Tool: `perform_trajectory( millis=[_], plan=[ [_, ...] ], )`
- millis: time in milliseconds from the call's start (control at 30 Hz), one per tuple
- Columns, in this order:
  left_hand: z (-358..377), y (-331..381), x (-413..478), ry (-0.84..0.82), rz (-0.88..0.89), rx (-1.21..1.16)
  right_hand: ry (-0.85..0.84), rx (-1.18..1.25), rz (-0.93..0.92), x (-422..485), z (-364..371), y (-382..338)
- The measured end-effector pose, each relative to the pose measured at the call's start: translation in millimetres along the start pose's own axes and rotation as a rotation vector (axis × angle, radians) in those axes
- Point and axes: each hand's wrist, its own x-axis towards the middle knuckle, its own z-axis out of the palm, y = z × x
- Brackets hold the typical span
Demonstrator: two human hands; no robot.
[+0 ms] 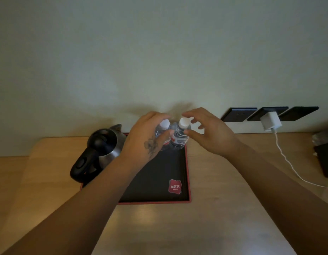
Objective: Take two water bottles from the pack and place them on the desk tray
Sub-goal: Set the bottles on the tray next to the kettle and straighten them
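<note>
Two clear water bottles with white caps stand upright side by side at the far end of the black, red-rimmed desk tray [185, 181]. My left hand [146, 137] wraps around the left bottle [164, 125], its thumb across the front. The right bottle [180, 135] stands beside it. My right hand [209, 133] hovers next to this bottle with spread fingers; its thumb is close to the bottle's shoulder and the fingertips are just past the cap. I cannot tell whether it touches. The pack is not in view.
A steel kettle [100, 151] with a black handle sits on the tray's left side, close to my left forearm. Black wall sockets [238, 114] hold a white charger [271, 123], its cable trailing over the wooden desk [224, 218]. A dark object [325, 159] lies at the right edge.
</note>
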Motion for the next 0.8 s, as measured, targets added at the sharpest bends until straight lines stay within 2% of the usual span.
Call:
perform_trajectory(
  millis=[233,567,800],
  plan=[
    [-7.2,3.6,12.2,-0.024,-0.014,0.107,-0.1,-0.232,-0.078,12.0,-6.4,-15.2],
    [-9.2,-1.3,27.9,-0.086,-0.186,0.076,-0.151,-0.336,0.035,24.0,-9.4,-27.1],
    [-12.0,-7.1,19.0,-0.06,-0.195,0.038,-0.15,-0.301,0.121,25.0,-6.6,-35.4]
  ],
)
